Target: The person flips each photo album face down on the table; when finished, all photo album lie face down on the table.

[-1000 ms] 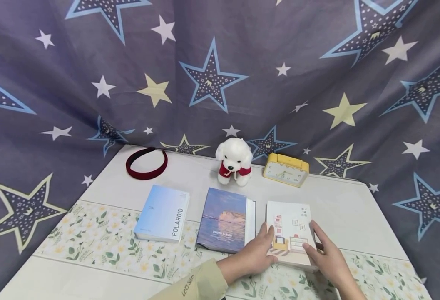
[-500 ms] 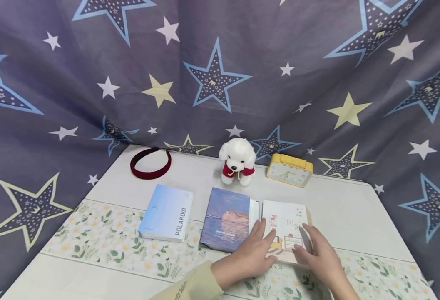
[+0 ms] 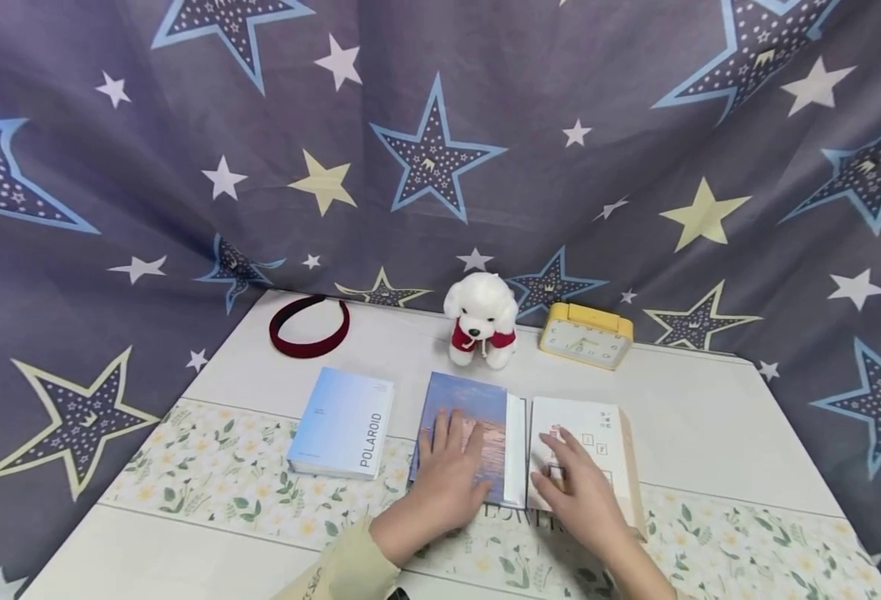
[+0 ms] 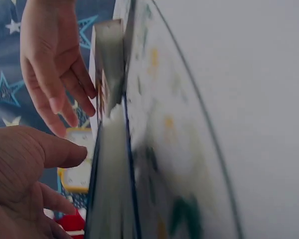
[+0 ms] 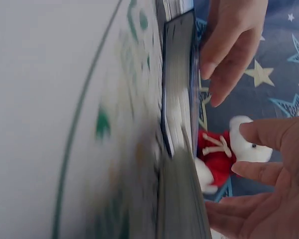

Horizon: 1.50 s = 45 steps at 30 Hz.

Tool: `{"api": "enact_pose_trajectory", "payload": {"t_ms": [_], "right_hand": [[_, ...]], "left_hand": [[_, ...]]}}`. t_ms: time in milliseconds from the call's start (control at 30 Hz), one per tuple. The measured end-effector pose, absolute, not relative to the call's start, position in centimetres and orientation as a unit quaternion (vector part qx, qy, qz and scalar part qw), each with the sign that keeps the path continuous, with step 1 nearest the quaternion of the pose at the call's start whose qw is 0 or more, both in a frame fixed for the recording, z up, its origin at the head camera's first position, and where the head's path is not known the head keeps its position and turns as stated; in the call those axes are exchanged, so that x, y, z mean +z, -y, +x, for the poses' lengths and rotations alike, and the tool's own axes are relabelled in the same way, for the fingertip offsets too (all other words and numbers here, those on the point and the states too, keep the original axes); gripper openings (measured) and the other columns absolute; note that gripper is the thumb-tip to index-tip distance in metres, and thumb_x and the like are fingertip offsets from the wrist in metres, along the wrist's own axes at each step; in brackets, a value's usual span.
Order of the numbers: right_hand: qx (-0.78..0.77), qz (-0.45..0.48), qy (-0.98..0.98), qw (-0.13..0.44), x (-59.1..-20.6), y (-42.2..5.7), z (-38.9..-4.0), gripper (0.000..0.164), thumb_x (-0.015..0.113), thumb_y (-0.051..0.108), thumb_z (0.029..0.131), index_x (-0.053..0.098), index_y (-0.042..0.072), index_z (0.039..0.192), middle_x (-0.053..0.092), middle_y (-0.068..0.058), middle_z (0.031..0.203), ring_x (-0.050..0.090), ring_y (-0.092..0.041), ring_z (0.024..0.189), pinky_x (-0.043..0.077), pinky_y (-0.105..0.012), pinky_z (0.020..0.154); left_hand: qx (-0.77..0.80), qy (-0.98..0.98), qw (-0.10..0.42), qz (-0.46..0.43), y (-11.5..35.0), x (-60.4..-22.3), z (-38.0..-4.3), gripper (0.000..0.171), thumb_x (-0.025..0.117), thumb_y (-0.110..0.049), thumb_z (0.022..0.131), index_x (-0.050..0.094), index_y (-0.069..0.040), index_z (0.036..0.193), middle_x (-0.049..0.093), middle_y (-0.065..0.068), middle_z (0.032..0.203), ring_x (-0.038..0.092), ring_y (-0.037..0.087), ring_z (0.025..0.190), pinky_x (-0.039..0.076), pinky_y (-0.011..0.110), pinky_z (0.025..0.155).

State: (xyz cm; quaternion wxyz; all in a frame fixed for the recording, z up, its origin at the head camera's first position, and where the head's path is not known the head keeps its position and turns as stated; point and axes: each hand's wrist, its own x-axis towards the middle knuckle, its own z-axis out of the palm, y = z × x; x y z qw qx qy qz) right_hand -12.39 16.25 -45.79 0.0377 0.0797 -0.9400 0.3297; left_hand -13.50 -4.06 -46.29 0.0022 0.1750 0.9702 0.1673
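Note:
In the head view, my left hand (image 3: 448, 475) lies over the photo album (image 3: 470, 400) with a seascape cover, its fingers spread and fairly straight. The left wrist view has its thumb slightly above the cover. My right hand (image 3: 578, 492) is over a white book (image 3: 571, 414) with small room drawings, fingers loosely bent and gripping nothing. Whether its fingertips touch that cover, I cannot tell. The album and the white book lie flat, side by side, edges nearly touching. Left of them lies a light-blue book marked POLAROID (image 3: 338, 421), apart from the album.
A white plush dog (image 3: 483, 304) in red stands behind the album. To its right is a yellow alarm clock (image 3: 588, 337), and a dark red headband (image 3: 308, 346) lies at the back left. Starry dark fabric (image 3: 410, 50) hangs behind the flower-banded table (image 3: 207, 554).
The white book has shifted left against the album's right side. My left hand has left the white book and moved left over the album. My right hand has come off the white book's right edge.

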Motion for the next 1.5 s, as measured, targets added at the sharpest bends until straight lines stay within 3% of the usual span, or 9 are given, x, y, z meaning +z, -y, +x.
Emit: {"api": "enact_pose_trajectory", "payload": {"t_ms": [233,400,700,1200,1500], "right_hand": [[0.392,0.108,0.914,0.002,-45.8,-13.8,-12.7,0.053,0.065,0.025,0.094,0.05,0.005,0.141,0.036,-0.028,0.149,0.036,-0.046,0.135,0.039,-0.062,0.1],[0.402,0.111,0.909,-0.006,-45.9,-12.5,-12.8,0.053,0.06,0.027,0.097,0.047,0.005,0.144,0.032,-0.03,0.15,0.033,-0.049,0.136,0.029,-0.068,0.103],[0.397,0.095,0.912,-0.025,-45.5,-11.1,-12.7,0.063,0.057,0.026,0.098,0.034,-0.002,0.149,0.018,-0.039,0.151,0.022,-0.052,0.138,0.027,-0.068,0.104],[0.407,0.076,0.905,-0.093,-44.5,-10.9,-14.0,0.055,0.053,0.022,0.099,0.039,-0.002,0.147,0.006,-0.048,0.147,0.022,-0.061,0.133,0.029,-0.073,0.099],[0.433,0.069,0.892,-0.113,-44.1,-10.8,-14.1,0.049,0.052,0.022,0.099,0.045,0.001,0.143,0.005,-0.047,0.147,0.013,-0.062,0.135,0.022,-0.076,0.099]], "left_hand": [[0.167,-0.974,0.032,0.153,5.7,-46.7,-13.2,0.081,0.062,-0.048,0.092,0.032,-0.001,0.151,0.002,0.032,0.157,-0.005,0.051,0.143,0.007,0.072,0.107],[0.162,-0.972,0.056,0.163,6.1,-46.8,-13.2,0.081,0.055,-0.051,0.095,0.027,-0.001,0.153,-0.002,0.031,0.158,-0.009,0.049,0.144,0.008,0.07,0.108],[0.14,-0.975,0.08,0.152,6.3,-46.9,-13.3,0.082,0.049,-0.054,0.095,0.024,-0.003,0.154,-0.004,0.029,0.158,-0.01,0.047,0.144,0.008,0.068,0.109],[0.144,-0.973,0.072,0.164,6.1,-47.7,-13.5,0.083,0.05,-0.054,0.095,0.023,-0.002,0.154,-0.006,0.031,0.158,-0.012,0.048,0.143,0.005,0.07,0.108],[0.137,-0.974,0.077,0.165,6.5,-47.0,-13.4,0.083,0.051,-0.053,0.095,0.023,0.0,0.153,-0.005,0.033,0.157,-0.009,0.046,0.145,0.001,0.062,0.113]]}}
